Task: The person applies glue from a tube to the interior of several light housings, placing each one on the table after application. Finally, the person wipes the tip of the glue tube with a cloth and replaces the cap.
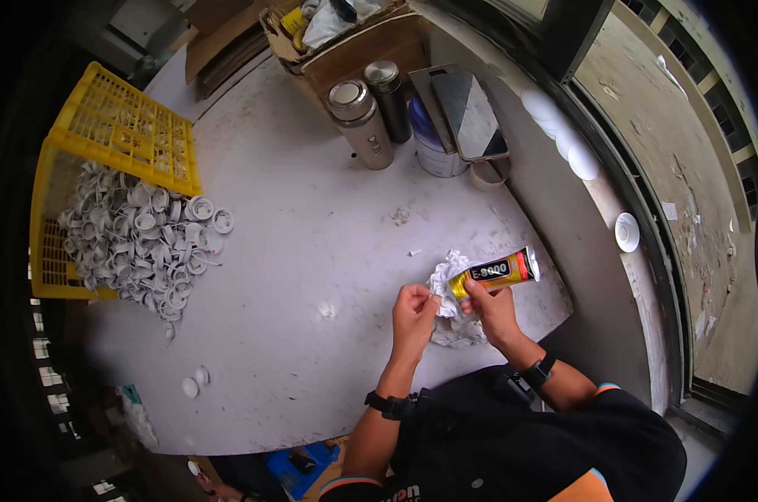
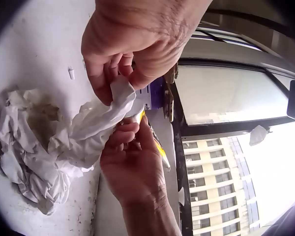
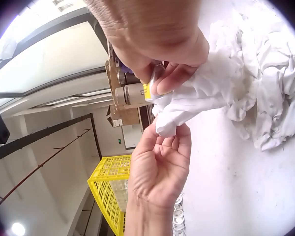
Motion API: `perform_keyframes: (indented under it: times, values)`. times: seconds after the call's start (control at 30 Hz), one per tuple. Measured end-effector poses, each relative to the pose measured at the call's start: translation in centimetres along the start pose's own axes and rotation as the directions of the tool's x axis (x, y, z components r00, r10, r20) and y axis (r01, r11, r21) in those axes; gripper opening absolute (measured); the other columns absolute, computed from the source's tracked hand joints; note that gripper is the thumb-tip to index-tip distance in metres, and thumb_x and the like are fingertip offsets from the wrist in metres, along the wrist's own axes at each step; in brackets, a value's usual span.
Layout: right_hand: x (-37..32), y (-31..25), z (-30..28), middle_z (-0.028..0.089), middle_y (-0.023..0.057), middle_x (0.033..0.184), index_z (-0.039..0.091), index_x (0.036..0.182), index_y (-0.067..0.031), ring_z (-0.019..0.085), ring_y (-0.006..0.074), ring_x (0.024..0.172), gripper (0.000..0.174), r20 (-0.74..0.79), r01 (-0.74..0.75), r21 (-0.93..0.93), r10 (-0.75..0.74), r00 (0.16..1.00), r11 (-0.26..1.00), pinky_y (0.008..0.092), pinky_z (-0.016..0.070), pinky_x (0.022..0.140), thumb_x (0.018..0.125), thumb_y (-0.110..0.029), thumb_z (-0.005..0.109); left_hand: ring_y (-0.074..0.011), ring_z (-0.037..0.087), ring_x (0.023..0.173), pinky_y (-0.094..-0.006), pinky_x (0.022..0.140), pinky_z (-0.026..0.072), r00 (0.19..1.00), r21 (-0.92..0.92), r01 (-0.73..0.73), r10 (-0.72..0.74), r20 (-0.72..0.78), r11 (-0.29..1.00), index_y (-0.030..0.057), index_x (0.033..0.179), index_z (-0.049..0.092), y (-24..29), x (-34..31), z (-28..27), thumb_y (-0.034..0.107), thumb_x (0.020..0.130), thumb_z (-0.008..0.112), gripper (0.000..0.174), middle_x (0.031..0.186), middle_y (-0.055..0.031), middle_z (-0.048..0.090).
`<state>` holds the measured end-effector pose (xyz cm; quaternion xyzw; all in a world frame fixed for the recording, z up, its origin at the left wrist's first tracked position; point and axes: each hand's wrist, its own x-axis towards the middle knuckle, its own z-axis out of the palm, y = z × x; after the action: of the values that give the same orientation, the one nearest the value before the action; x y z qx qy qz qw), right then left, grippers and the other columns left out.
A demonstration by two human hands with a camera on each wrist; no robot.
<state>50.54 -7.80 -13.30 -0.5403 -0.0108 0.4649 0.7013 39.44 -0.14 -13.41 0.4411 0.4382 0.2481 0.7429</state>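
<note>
My right hand point(image 1: 498, 318) grips a yellow and black glue tube point(image 1: 494, 273) marked E-8000, its flat end pointing to the right. Beside it, my left hand point(image 1: 412, 325) pinches a corner of a crumpled white cloth point(image 1: 456, 333) between thumb and fingers. In the left wrist view, the pinched cloth point(image 2: 101, 123) stretches up from the heap on the table to the nozzle end of the tube, where both hands meet. The right wrist view shows the cloth point(image 3: 201, 101) overlapping the tube's end, and the tip is hidden there. A small white cap-like piece point(image 1: 414, 253) lies close by.
A tipped yellow crate point(image 1: 120, 125) spills many white ring-shaped parts point(image 1: 145, 243) at the left. Two flasks point(image 1: 364, 125), a bucket point(image 1: 436, 151) and a phone-like slab point(image 1: 471, 117) stand at the back. White discs point(image 1: 197, 381) lie front left; white cups point(image 1: 626, 232) line the sill.
</note>
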Motion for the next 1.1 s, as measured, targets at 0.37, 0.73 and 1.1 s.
perform_keyframes:
  times: [0.37,0.73,1.1]
  values:
    - [1.9,-2.4,0.2,0.054,0.0033,0.068,0.051,0.081,-0.0021,0.051,0.0093,0.053,0.013,-0.146,0.167,0.309,-0.126,0.981,0.936,0.0212,0.0425,0.047,0.078,-0.014,0.054,-0.0105,0.050,0.071,-0.0241,0.062,0.0431,0.982,0.011,0.154,-0.151,-0.114,0.988,0.0055,0.090,0.040,-2.1,2.9,1.0,0.005,0.076,0.050,0.017,0.080,-0.0054,0.051]
    - [3.4,-3.6,-0.9,0.054,-0.0023,0.074,0.050,0.093,-0.0090,0.049,0.0047,0.058,0.017,-0.014,-0.058,0.527,0.076,0.997,0.848,0.0153,0.0408,0.049,0.079,-0.017,0.054,-0.0292,0.046,0.082,-0.0358,0.072,0.0381,0.859,0.802,-0.414,0.477,0.187,0.431,0.0045,0.082,0.052,1.4,8.7,-0.1,0.002,0.071,0.043,0.014,0.085,-0.0109,0.052]
    - [3.0,-4.5,1.5,0.054,0.0017,0.075,0.048,0.093,-0.0060,0.044,0.0055,0.053,0.018,0.159,-0.034,0.488,-0.051,0.986,0.872,0.0164,0.0346,0.042,0.082,-0.020,0.048,-0.0207,0.045,0.083,-0.0318,0.070,0.0347,0.872,0.955,-0.274,0.390,0.295,-0.111,0.0054,0.079,0.051,-1.2,10.3,-2.8,0.004,0.061,0.051,0.018,0.082,-0.0079,0.048]
